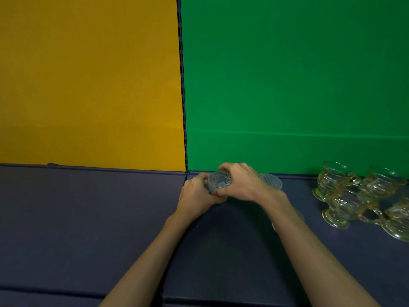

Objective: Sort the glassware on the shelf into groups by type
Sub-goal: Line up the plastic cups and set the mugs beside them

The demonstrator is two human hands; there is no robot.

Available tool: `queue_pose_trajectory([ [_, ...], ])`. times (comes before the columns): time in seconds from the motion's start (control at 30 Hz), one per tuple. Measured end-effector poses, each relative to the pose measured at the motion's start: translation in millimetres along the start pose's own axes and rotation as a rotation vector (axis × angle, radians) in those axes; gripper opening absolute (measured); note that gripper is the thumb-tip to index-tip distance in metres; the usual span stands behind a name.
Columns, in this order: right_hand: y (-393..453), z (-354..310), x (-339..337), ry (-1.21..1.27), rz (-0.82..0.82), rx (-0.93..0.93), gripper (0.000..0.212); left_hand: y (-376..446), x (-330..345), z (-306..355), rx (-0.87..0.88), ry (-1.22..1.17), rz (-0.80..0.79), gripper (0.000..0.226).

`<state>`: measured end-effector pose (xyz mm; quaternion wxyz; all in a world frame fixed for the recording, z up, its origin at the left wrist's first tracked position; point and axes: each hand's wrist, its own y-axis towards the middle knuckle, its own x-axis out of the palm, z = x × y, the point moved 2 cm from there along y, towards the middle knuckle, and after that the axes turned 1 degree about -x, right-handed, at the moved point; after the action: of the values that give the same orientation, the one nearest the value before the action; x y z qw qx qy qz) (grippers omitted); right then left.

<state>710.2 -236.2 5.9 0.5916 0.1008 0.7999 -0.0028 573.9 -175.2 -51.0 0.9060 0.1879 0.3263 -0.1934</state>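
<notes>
Both hands' curled fingers, left hand and right hand, grip around one ribbed glass bowl.

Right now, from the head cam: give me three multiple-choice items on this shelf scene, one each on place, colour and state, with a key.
1. Where do the footed cups stand?
A. right end of the shelf
B. left end
C. under the forearms

2. What colour is the wall panel behind the cups?
A. yellow
B. green
C. blue

3. What holds the small ribbed bowl?
A. nothing
B. left hand alone
C. both hands, right hand too

Key: 1 A, they cluster at the right edge; 2 B, green backs them; 3 C, fingers of both hands curl round it.
</notes>
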Motion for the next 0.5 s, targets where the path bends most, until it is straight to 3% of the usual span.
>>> queue_pose_trajectory([
  [0.2, 0, 3, 3, -0.002, 0.010, -0.018, 0.077, -2, -2, 2, -0.005, 0.032, -0.009, 0.073],
  [0.37, -10, 12, -5, 0.008, 0.058, -0.038, 0.080, -8, -9, 2, -0.010, 0.149, -0.095, 0.086],
  [0.5, -26, 28, -18, -0.003, 0.104, -0.021, 0.073, -12, -24, 8, 0.007, 0.255, -0.052, 0.090],
])
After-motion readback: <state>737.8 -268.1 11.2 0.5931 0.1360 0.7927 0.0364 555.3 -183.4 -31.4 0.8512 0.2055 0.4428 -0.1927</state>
